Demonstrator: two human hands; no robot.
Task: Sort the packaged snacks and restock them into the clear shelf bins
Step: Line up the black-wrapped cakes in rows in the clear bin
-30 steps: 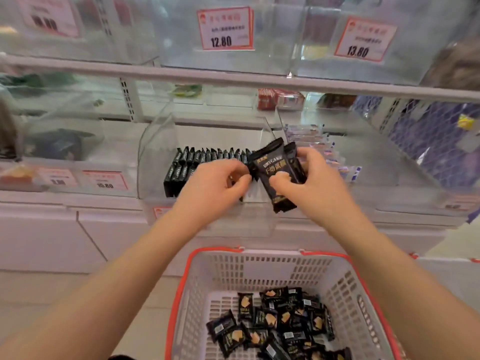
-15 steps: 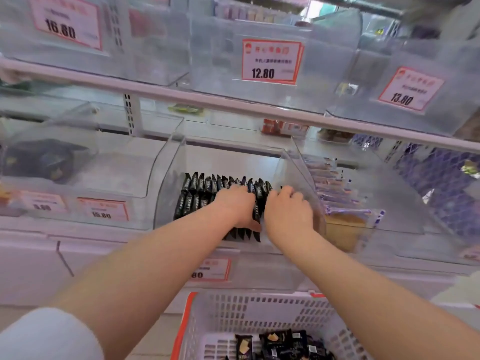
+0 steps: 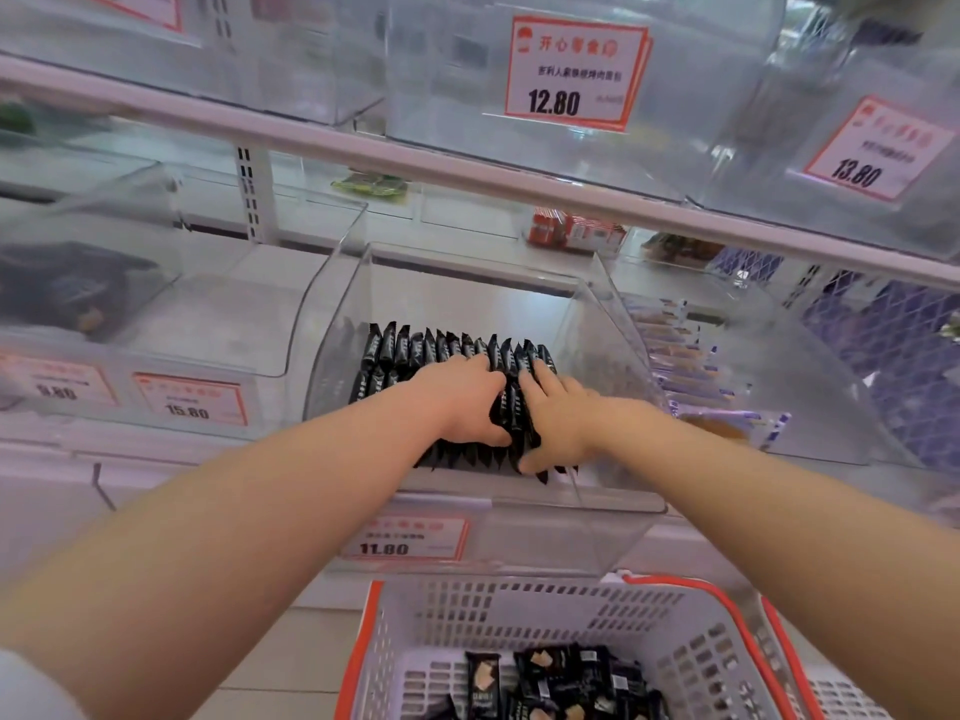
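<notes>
A clear shelf bin [image 3: 613,324] in the middle of the lower shelf holds a standing row of black snack packets [image 3: 415,348]. Both my hands are inside it. My left hand [image 3: 462,402] lies on the row with its fingers curled over the packets. My right hand [image 3: 558,423] presses against it from the right, and a few black packets [image 3: 514,415] are pinched between the two hands. Below, a white basket with an orange rim [image 3: 519,605] holds several more black packets [image 3: 566,678].
A clear bin [image 3: 779,387] to the right holds pale blue-edged packets. To the left another clear bin [image 3: 156,324] has dark packets at its far left. Price tags 11.80 [image 3: 405,537], 15.80 [image 3: 189,400] and 12.80 [image 3: 574,72] hang on bin fronts. An upper shelf rail [image 3: 467,174] overhangs.
A second ago both hands held black packets up in front of the bin. They have gone down into the bin and now press the packets into the row. The view has moved closer.
</notes>
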